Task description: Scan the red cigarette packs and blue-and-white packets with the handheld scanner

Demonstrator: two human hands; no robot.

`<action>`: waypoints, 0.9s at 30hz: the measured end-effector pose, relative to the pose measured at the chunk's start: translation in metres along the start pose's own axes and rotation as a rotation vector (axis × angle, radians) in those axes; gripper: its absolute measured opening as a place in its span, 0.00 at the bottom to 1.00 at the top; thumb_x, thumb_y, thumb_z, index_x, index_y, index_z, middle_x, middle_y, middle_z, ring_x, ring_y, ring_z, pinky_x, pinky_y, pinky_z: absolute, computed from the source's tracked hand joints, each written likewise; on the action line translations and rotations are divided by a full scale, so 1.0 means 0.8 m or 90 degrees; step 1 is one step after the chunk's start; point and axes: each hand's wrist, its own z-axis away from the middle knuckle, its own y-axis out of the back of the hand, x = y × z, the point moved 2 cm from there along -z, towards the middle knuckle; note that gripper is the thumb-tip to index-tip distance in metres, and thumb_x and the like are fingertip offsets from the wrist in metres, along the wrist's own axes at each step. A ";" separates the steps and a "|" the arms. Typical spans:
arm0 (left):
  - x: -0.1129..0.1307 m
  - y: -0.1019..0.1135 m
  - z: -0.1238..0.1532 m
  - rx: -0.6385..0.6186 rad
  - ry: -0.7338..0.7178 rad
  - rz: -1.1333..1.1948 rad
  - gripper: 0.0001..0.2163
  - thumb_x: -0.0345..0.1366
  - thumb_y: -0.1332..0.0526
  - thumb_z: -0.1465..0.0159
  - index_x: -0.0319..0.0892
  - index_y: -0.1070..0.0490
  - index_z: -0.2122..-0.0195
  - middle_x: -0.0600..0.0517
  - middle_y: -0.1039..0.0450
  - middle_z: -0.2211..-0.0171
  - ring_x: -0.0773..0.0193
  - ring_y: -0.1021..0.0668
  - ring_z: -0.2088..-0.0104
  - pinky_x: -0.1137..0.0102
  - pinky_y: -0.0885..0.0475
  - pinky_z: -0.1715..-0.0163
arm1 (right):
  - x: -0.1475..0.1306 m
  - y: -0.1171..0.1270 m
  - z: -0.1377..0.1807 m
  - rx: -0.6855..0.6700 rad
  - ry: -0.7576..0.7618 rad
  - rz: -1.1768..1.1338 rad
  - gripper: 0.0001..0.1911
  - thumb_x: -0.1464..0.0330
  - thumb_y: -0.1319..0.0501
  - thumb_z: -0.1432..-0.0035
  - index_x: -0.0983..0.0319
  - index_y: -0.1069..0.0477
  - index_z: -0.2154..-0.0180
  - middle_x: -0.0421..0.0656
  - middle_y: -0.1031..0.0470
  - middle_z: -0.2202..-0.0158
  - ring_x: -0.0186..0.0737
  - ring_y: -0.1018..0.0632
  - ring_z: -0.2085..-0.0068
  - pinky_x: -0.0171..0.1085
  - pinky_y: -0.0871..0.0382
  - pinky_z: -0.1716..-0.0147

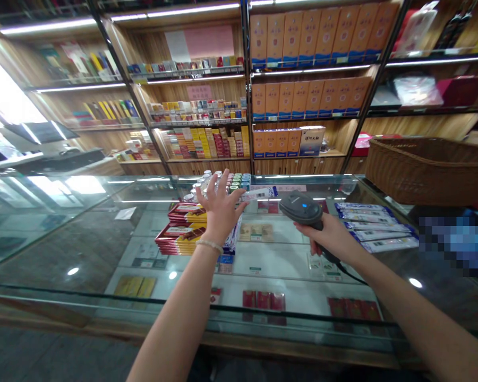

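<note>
My left hand, with a beaded bracelet at the wrist, pinches one end of a slim white-and-blue packet between thumb and index finger, the other fingers spread. My right hand is wrapped round the handle of a dark barcode scanner, which shows a blue light and points toward the packet. Below the left hand are stacks of red-and-yellow packets, with blue-and-white packets beside them, partly hidden by that hand. Several similar white-and-blue packets lie in a row to the right.
Everything stands on a glass display counter with boxed goods inside. Small bottles are grouped behind the stacks. A wicker basket sits at the right. A cable trails from the scanner. Stocked shelves line the back wall.
</note>
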 end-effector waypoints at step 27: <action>-0.001 -0.003 0.001 -0.004 0.008 -0.007 0.09 0.49 0.34 0.33 0.56 0.19 0.55 0.53 0.47 0.24 0.40 0.45 0.25 0.30 0.67 0.30 | -0.013 -0.018 0.012 -0.039 -0.042 0.041 0.12 0.58 0.35 0.44 0.59 0.29 0.63 0.34 0.29 0.84 0.37 0.25 0.84 0.33 0.33 0.82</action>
